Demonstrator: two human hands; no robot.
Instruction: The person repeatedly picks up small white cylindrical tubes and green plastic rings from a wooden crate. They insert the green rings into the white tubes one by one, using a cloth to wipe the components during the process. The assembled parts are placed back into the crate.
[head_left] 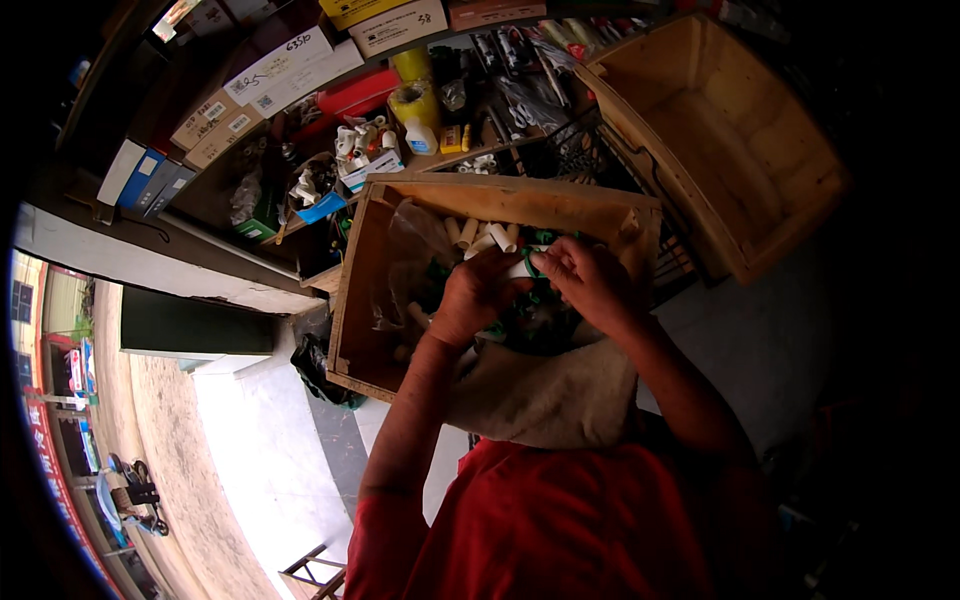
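Left hand point(470, 300) and right hand point(592, 284) are together above a wooden crate point(600, 196), the left gripping a white tube point(517, 270) and the right pinching a green piece point(529, 257) against it. More pale tubes point(468, 234) lie in the crate just beyond the fingers, with a crumpled clear bag point(408, 245) along its left side. A brown cloth point(550, 395) covers part of the near edge. To the right, a second wooden box point(735, 120) stands tilted. Behind the crate, the shelf carries a yellow roll point(413, 103), a small white bottle point(421, 138) and a carton of white fittings point(372, 172); long cardboard boxes point(285, 68) are stacked above.

The fingers hide much of the tube, so how the green piece sits on it is hard to tell. Dark contents deeper in the crate blur together, and the far right fades to black. Both forearms reach up from red sleeves, wrists bent inward, the left palm turned down and the right thumb facing the left hand.
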